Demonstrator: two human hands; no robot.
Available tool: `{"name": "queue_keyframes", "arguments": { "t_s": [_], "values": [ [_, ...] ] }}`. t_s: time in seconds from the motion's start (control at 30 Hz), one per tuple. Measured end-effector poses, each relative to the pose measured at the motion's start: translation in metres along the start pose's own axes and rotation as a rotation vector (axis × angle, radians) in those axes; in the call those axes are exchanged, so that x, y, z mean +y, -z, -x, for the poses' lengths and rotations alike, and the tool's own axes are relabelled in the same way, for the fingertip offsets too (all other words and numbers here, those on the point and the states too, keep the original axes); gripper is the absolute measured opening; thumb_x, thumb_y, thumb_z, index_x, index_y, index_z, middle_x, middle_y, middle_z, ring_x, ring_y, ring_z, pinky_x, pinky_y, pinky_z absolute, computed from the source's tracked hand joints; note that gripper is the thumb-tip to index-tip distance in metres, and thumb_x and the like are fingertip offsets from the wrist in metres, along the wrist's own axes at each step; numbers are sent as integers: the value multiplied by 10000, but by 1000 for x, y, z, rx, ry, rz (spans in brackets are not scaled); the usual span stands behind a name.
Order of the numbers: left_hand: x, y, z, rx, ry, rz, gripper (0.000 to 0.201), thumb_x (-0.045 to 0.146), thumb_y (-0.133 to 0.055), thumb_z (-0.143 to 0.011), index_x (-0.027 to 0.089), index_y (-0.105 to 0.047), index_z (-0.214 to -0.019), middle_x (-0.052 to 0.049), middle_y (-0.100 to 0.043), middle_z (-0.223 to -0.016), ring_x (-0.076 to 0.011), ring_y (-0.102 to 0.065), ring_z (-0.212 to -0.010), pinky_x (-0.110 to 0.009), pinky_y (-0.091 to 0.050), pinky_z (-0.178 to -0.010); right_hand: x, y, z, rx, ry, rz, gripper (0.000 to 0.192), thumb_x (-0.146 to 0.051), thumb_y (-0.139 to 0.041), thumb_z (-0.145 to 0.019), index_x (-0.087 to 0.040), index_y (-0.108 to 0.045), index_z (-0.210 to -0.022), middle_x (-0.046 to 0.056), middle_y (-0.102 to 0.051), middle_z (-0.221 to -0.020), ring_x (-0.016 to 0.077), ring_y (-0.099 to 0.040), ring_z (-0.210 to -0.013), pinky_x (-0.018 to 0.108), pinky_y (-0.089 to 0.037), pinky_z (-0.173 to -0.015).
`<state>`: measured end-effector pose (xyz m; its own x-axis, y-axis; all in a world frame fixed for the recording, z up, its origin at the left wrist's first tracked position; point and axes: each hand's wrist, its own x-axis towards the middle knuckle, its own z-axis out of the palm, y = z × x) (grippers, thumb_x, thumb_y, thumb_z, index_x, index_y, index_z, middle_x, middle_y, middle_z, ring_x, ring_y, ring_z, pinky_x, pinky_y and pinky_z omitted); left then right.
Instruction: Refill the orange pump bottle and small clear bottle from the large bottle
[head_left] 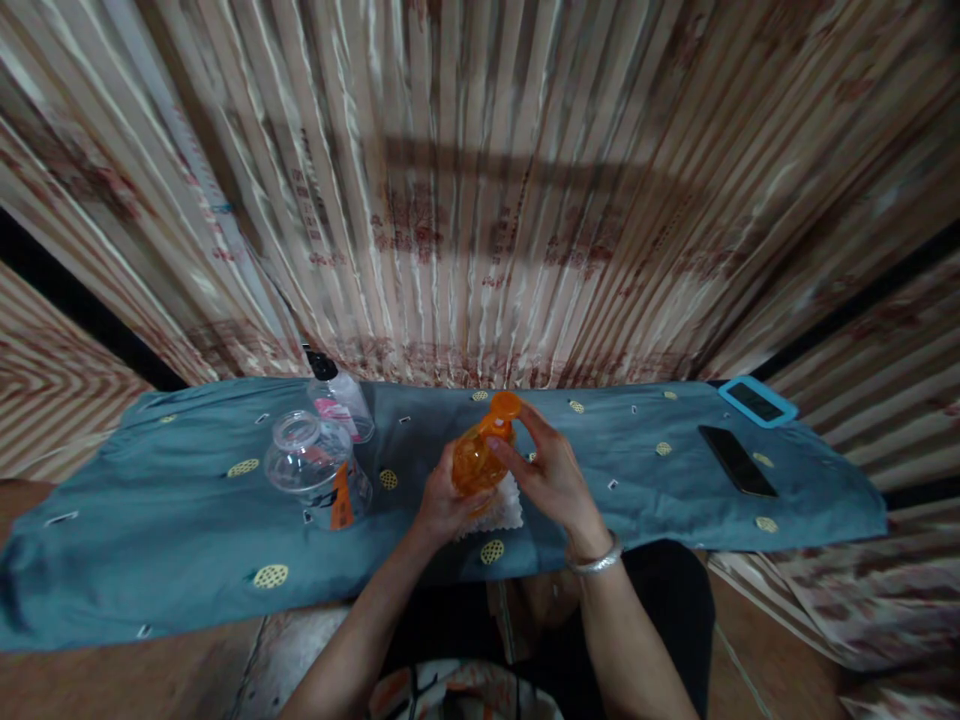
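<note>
My left hand (442,503) has its fingers wrapped around the lower body of an orange bottle (480,455), pressing a white cloth (504,510) against it from underneath. My right hand (551,475), a silver bangle (596,560) at the wrist, lays its fingers on the bottle's upper side just under the orange cap (504,405). The bottle tilts away from me above the blue cloth (187,520) covering the counter. To the left lies a clear jar (315,475), a clear bottle (339,400) behind it. Far right, a black phone (736,460) and a blue-cased one (757,402).
</note>
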<state>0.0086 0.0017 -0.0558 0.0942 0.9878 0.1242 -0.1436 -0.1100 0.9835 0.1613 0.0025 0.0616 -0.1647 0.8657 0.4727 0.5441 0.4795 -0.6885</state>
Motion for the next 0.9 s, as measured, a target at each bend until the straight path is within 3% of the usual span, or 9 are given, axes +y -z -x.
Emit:
{"name": "queue_keyframes", "arguments": {
  "t_s": [0.1,0.17,0.3,0.43,0.53,0.63,0.7,0.83,0.9],
  "values": [
    [4,0,0,-4,-23,-21,700,394,-850,-634,221,-517,-1225,-65,-679,-1168,-253,-659,-1086,-392,-532,-968,-4,-10,-1,138,-53,57,422,-475,-685,-809,-203,-630,-1127,129,-686,-1226,325,-478,-1368,572,-326,-1143],
    [6,0,0,-3,-26,-54,694,400,-847,-633,215,-518,-1216,-60,-686,-1147,-252,-661,-1071,-395,-533,-962,-4,-12,0,165,-54,70,485,-481,-706,-786,-180,-614,-1155,154,-667,-1255,340,-452,-1384,591,-291,-1156],
    [8,0,0,-24,-25,-65,670,385,-825,-658,228,-509,-1228,-47,-691,-1142,-242,-674,-1041,-393,-546,-934,0,-2,0,29,1,20,599,-464,-671,-820,-183,-523,-1327,143,-596,-1387,267,-523,-1336,479,-407,-1115],
    [3,1,0,-9,-38,-88,683,382,-835,-653,228,-521,-1240,-57,-679,-1178,-249,-667,-1074,-395,-534,-961,0,2,-2,-62,47,-13,437,-441,-567,-900,-220,-582,-1276,96,-643,-1333,215,-565,-1290,414,-425,-1104],
    [2,2,-1,9,-13,-99,718,401,-855,-630,216,-529,-1242,-64,-686,-1166,-262,-671,-1072,-399,-537,-958,-4,-7,-3,43,-3,22,395,-461,-616,-864,-205,-638,-1165,117,-666,-1285,267,-564,-1282,477,-428,-1086],
    [4,2,0,27,7,-103,747,416,-871,-607,215,-534,-1243,-69,-696,-1156,-271,-672,-1073,-392,-540,-951,-8,-18,-3,199,-65,84,370,-469,-714,-783,-206,-656,-1038,130,-696,-1182,331,-484,-1352,566,-322,-1137],
    [6,2,0,34,13,-102,748,416,-874,-605,218,-535,-1241,-69,-699,-1158,-274,-665,-1092,-387,-537,-957,-8,-20,-3,228,-74,98,423,-484,-761,-734,-215,-649,-1041,130,-693,-1177,333,-453,-1378,570,-276,-1161],
    [6,1,0,20,3,-80,719,390,-872,-615,227,-541,-1232,-66,-695,-1169,-272,-653,-1118,-398,-527,-981,-3,-9,-1,116,-66,33,704,-550,-758,-716,-177,-559,-1279,170,-613,-1350,314,-516,-1336,530,-391,-1112],
    [5,0,1,11,-3,-53,715,374,-868,-620,232,-538,-1238,-66,-689,-1173,-271,-656,-1111,-414,-526,-984,0,-3,0,32,-38,-19,618,-520,-676,-808,-193,-549,-1316,139,-607,-1376,261,-537,-1324,464,-419,-1107]
  ]
}}
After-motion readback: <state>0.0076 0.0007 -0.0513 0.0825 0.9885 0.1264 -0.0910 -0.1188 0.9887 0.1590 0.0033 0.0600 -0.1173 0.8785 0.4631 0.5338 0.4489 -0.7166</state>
